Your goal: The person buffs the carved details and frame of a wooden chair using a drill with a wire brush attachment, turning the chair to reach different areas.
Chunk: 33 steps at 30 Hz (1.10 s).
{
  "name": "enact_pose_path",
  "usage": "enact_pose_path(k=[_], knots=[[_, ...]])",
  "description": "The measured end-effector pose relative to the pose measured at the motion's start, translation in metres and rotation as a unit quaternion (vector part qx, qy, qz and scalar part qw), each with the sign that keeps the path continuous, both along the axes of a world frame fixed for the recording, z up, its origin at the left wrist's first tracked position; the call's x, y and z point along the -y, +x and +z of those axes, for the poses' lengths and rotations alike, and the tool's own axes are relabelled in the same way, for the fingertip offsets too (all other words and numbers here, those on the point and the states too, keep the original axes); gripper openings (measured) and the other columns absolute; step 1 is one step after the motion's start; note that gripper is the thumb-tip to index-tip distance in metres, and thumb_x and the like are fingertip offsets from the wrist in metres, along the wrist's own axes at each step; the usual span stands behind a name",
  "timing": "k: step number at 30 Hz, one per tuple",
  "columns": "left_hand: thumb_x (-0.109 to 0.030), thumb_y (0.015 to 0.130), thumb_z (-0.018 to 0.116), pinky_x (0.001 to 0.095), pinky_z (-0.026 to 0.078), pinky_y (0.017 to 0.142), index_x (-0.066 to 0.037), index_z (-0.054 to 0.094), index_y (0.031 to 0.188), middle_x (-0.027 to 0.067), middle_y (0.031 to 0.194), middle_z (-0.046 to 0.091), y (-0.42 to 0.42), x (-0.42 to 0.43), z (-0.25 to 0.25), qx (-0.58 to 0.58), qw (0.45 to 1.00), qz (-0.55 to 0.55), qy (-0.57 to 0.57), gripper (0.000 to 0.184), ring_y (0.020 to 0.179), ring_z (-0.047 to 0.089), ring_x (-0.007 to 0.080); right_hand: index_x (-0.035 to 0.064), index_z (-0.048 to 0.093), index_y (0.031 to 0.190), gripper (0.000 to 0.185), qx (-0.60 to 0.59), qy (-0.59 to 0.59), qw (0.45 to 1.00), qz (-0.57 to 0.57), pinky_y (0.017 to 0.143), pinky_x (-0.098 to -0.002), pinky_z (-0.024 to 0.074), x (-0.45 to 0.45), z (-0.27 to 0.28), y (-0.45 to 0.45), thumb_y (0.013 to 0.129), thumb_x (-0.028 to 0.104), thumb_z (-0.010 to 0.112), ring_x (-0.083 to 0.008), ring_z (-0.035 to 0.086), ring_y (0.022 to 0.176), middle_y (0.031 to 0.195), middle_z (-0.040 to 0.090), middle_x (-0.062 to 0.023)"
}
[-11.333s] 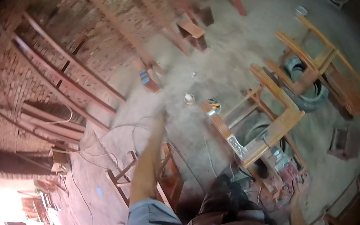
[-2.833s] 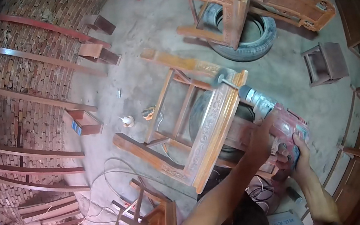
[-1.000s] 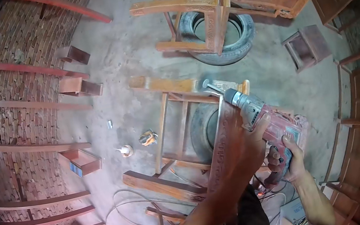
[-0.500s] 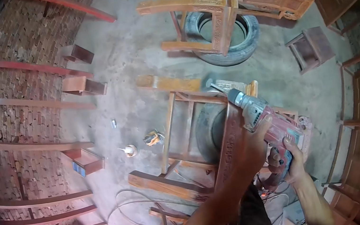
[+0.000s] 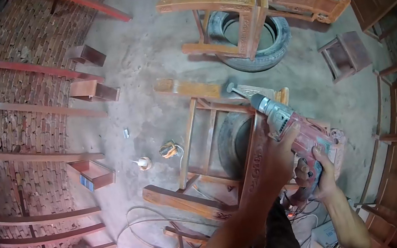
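Note:
A red and grey power drill (image 5: 304, 138) with a long bit ending in a small round head (image 5: 231, 88) is held in both hands. My left hand (image 5: 286, 146) wraps around the body behind the chuck. My right hand (image 5: 325, 168) is closed around the rear handle. Under the drill, a carved wooden chair (image 5: 252, 159) lies tipped over on a tyre (image 5: 227, 143). The round head is beside the chair's upper wooden leg (image 5: 190, 89); I cannot tell whether they touch. My left forearm covers part of the chair.
Another carved chair (image 5: 249, 22) rests on a second tyre (image 5: 280, 43) farther off. A small stool (image 5: 345, 56) stands to the right. On the floor are a sander-like yellow tool (image 5: 167, 149), a white-tipped item (image 5: 144, 163) and a looping cable (image 5: 130, 222). Red-brown beams lean along the brick wall (image 5: 24, 128).
The whole view has shifted slightly, with the floor and chairs appearing a little farther right. Both hands keep their hold on the drill, whose tip stays near the chair leg.

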<state>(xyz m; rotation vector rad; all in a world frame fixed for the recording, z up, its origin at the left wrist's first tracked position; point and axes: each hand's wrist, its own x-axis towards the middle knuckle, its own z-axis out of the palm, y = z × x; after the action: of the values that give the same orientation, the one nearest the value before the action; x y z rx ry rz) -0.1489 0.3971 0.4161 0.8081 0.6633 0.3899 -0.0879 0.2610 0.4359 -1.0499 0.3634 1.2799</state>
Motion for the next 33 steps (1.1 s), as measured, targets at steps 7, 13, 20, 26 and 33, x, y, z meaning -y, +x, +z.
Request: enact_pose_path(k=[7, 13, 20, 26, 33], knots=[[-0.008, 0.093, 0.058, 0.0377, 0.048, 0.095, -0.002, 0.062, 0.127, 0.0231, 0.115, 0.063, -0.012, -0.001, 0.002, -0.021, 0.998, -0.015, 0.061, 0.035, 0.107, 0.062, 0.0303, 0.0067, 0.059, 0.085, 0.050, 0.005, 0.013, 1.000, 0.024, 0.042, -0.0250, 0.0357, 0.007, -0.009, 0.000, 0.091, 0.056, 0.059, -0.0125, 0.048, 0.053, 0.063, 0.051, -0.0009], [-0.012, 0.095, 0.056, 0.0353, 0.048, 0.092, -0.002, 0.062, 0.123, 0.0181, 0.110, 0.064, -0.014, -0.001, 0.019, -0.105, 0.966, -0.076, 0.225, 0.030, 0.104, 0.062, 0.0248, 0.0067, 0.059, 0.083, 0.051, -0.021, -0.005, 0.999, -0.023, 0.043, -0.0255, 0.0359, 0.015, -0.002, -0.007, 0.091, 0.057, 0.059, -0.0132, 0.047, 0.053, 0.063, 0.051, -0.0004], [-0.016, 0.095, 0.060, 0.0385, 0.049, 0.091, 0.001, 0.062, 0.124, 0.0205, 0.110, 0.065, -0.011, 0.000, 0.025, -0.119, 0.991, -0.051, 0.023, 0.033, 0.099, 0.064, 0.0324, 0.0066, 0.060, 0.084, 0.051, 0.013, -0.024, 0.999, -0.025, 0.044, -0.0263, 0.0364, 0.002, -0.002, -0.019, 0.090, 0.057, 0.059, -0.0136, 0.048, 0.054, 0.064, 0.051, -0.0004], [-0.016, 0.094, 0.064, 0.0362, 0.051, 0.089, 0.000, 0.065, 0.120, 0.0155, 0.105, 0.068, -0.016, 0.033, -0.027, -0.040, 0.980, -0.112, 0.157, 0.031, 0.098, 0.067, 0.0268, 0.0077, 0.058, 0.082, 0.051, 0.000, -0.029, 0.997, -0.070, 0.043, -0.0248, 0.0356, 0.033, 0.001, -0.024, 0.091, 0.058, 0.058, -0.0123, 0.046, 0.051, 0.061, 0.048, 0.0005], [-0.026, 0.096, 0.065, 0.0288, 0.053, 0.074, -0.002, 0.066, 0.111, 0.0070, 0.089, 0.068, -0.019, -0.014, 0.018, -0.067, 0.988, -0.013, -0.138, 0.028, 0.082, 0.066, 0.0142, 0.0088, 0.057, 0.082, 0.050, -0.016, -0.015, 0.999, -0.046, 0.041, -0.0231, 0.0306, -0.012, 0.007, -0.028, 0.092, 0.058, 0.056, -0.0099, 0.042, 0.048, 0.059, 0.045, 0.0016]])
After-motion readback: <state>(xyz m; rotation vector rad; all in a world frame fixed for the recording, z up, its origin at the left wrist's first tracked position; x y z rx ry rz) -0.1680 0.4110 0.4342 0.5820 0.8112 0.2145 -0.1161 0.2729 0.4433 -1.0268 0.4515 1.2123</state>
